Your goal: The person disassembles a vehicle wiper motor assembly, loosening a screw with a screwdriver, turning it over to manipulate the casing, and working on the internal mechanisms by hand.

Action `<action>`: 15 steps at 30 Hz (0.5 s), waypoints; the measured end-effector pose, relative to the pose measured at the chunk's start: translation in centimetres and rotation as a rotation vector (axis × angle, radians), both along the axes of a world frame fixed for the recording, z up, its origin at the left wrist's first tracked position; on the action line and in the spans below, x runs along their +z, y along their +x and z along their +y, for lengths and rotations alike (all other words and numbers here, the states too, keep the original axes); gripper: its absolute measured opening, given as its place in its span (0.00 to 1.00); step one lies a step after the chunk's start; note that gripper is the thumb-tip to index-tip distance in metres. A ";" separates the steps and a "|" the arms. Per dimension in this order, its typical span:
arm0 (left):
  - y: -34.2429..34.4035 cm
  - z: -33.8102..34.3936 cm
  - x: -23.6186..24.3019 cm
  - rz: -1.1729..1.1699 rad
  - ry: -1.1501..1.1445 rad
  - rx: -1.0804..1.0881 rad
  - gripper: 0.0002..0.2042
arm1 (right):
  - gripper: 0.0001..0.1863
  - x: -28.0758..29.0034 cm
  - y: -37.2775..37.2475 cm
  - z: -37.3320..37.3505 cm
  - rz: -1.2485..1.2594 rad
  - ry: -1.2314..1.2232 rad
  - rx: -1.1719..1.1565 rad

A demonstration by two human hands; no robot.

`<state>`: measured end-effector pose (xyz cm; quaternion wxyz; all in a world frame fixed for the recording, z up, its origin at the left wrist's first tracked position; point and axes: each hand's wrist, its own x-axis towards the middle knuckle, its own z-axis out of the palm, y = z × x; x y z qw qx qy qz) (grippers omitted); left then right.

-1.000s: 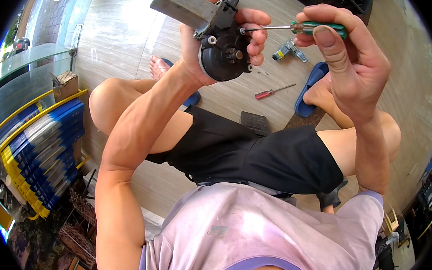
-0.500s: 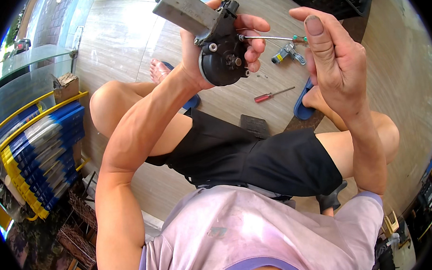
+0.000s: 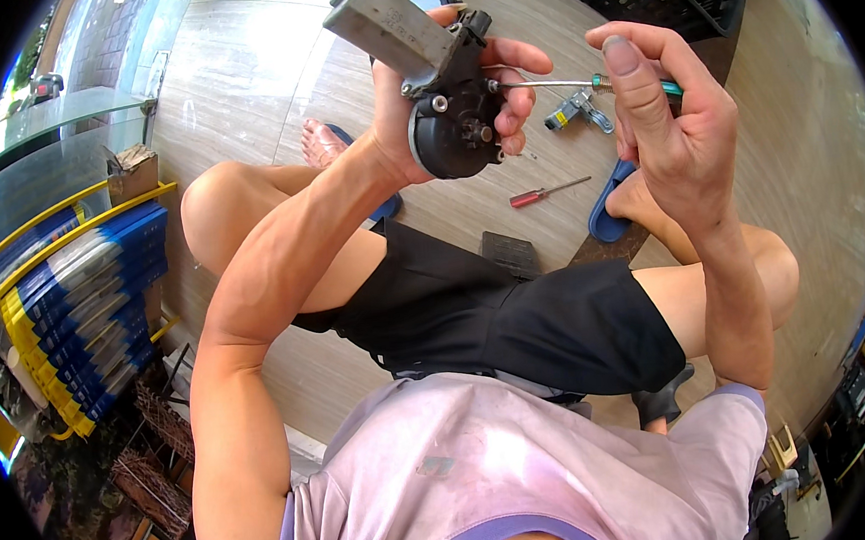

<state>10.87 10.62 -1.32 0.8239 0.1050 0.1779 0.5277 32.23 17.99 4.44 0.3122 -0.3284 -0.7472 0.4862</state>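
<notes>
A small electric motor [image 3: 455,128], with a grey metal casing and a round black gear housing, is raised above the floor. My left hand [image 3: 398,137] is closed around it from below, the fingers showing past its right side. In my right hand [image 3: 678,117] is a screwdriver [image 3: 550,83] with a green handle, mostly hidden by the fingers. Its thin shaft points left, and the tip meets a lug at the right edge of the black housing, close to my left fingertips.
On the tiled floor lie a red-handled screwdriver [image 3: 549,193], a silver metal part with a yellow label [image 3: 579,112] and a flat black piece [image 3: 510,253]. A black crate [image 3: 634,0] stands at the far right. To the left, a yellow rack [image 3: 69,240] holds blue packages.
The motor and my left hand have shifted slightly right and down. More of the green handle shows between my right fingers, whose grip has changed a little.
</notes>
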 end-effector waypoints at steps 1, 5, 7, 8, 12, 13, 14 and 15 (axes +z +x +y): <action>0.0 0.0 0.1 0.002 -0.011 0.000 0.34 | 0.14 0.0 0.0 0.0 -0.009 0.013 0.003; -0.2 -0.1 -0.4 -0.041 -0.027 -0.016 0.37 | 0.14 -0.2 0.0 -0.1 0.063 0.222 0.044; -0.2 0.1 -0.3 -0.021 -0.035 -0.005 0.36 | 0.11 0.1 0.0 0.0 0.064 0.075 0.019; -0.2 0.1 -0.1 -0.022 -0.036 -0.006 0.36 | 0.11 -0.1 0.0 0.0 0.063 0.075 0.018; -0.2 0.0 0.1 -0.016 -0.047 -0.009 0.33 | 0.10 -0.2 0.3 0.2 0.026 0.061 0.001; -0.1 0.0 0.0 0.000 -0.006 -0.012 0.31 | 0.10 -0.1 0.4 0.2 -0.001 0.158 0.029; -0.1 0.1 0.1 0.000 -0.006 -0.013 0.31 | 0.10 -0.2 0.3 0.2 -0.001 0.158 0.029; 0.0 0.1 0.1 -0.001 -0.005 -0.015 0.30 | 0.09 -0.3 0.2 0.2 0.055 0.154 0.027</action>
